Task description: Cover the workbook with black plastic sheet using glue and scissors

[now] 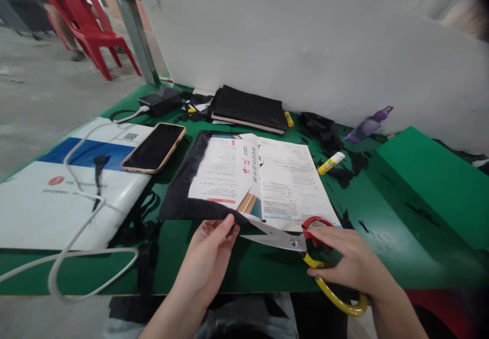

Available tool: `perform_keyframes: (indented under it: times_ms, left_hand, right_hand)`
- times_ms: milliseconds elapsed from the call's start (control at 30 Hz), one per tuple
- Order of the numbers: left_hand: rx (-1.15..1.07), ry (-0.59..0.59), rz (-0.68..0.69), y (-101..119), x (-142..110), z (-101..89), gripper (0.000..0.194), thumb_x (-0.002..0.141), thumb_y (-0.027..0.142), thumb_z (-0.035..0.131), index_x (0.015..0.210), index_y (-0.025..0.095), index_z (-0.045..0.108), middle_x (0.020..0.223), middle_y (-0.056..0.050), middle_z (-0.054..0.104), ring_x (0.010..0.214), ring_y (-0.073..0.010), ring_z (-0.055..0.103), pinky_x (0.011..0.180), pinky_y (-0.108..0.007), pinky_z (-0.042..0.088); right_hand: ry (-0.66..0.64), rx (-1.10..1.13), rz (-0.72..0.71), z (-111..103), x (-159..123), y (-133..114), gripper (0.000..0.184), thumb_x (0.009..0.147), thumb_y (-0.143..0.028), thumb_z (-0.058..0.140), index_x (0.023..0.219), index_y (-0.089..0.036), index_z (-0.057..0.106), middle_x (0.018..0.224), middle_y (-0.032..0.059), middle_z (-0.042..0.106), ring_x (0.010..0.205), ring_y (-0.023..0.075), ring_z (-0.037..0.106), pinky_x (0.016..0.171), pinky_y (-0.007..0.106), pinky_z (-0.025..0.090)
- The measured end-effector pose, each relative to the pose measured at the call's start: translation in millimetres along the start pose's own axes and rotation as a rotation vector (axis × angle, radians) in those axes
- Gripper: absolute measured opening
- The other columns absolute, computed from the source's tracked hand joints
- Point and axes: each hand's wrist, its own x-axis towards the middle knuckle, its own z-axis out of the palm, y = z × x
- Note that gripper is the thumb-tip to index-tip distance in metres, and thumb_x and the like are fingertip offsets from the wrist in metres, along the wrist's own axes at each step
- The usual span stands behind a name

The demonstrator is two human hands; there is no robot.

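Note:
An open book lies on the green table, with black covering material folded over the edges of its left cover. My left hand pinches the lower edge of this black material between thumb and fingers. Large scissors with one red and one yellow handle are in my right hand. Their blades are parted and point left, the upper one against the book's bottom edge near my left fingertips. A yellow glue stick with a white cap lies right of the book.
Left of the book are a phone, a white cable and a white-and-blue sheet. Behind lie a black-covered book, black scraps and a purple spray bottle. A green board is at right.

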Motion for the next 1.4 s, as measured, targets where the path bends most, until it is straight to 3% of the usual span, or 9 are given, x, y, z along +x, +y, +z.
perform_keyframes:
  times_ms: [133, 400, 1033, 1400]
  left_hand:
    - [0.018, -0.008, 0.007, 0, 0, -1.1, 0.012, 0.075, 0.021, 0.077, 0.072, 0.018, 0.065, 0.073, 0.002, 0.060, 0.085, -0.0100, 0.058, 0.080, -0.021, 0.050]
    - [0.001, 0.009, 0.007, -1, 0, 1.1, 0.014, 0.071, 0.021, 0.080, 0.074, 0.017, 0.066, 0.079, 0.000, 0.063, 0.086, -0.0110, 0.059, 0.078, -0.022, 0.050]
    - [-0.040, -0.026, 0.062, -5, 3, 3.2, 0.022, 0.067, 0.008, 0.076, 0.080, 0.020, 0.065, 0.100, 0.000, 0.069, 0.101, -0.0146, 0.060, 0.092, -0.028, 0.047]
    - [-0.022, -0.057, 0.073, -9, 4, -2.8, 0.036, 0.075, 0.014, 0.074, 0.107, 0.027, 0.063, 0.110, -0.001, 0.067, 0.117, -0.0179, 0.056, 0.101, -0.033, 0.043]
  right_hand:
    - [0.000, 0.029, 0.006, -2, 8, -1, 0.052, 0.064, -0.039, 0.080, 0.108, -0.017, 0.063, 0.095, 0.0059, 0.072, 0.086, 0.0206, 0.069, 0.071, 0.031, 0.055]
    - [-0.044, 0.065, 0.021, -3, 21, -6, 0.049, 0.065, -0.042, 0.079, 0.106, -0.018, 0.064, 0.087, 0.0034, 0.070, 0.078, 0.0178, 0.066, 0.067, 0.029, 0.052]
    - [-0.090, 0.047, -0.007, -1, 45, -14, 0.045, 0.072, -0.049, 0.072, 0.102, -0.017, 0.066, 0.094, 0.0074, 0.072, 0.080, 0.0209, 0.068, 0.070, 0.032, 0.052]
    - [-0.023, 0.018, -0.053, -2, 53, -20, 0.042, 0.072, -0.047, 0.072, 0.100, -0.016, 0.065, 0.085, 0.0039, 0.072, 0.072, 0.0180, 0.067, 0.062, 0.030, 0.050]
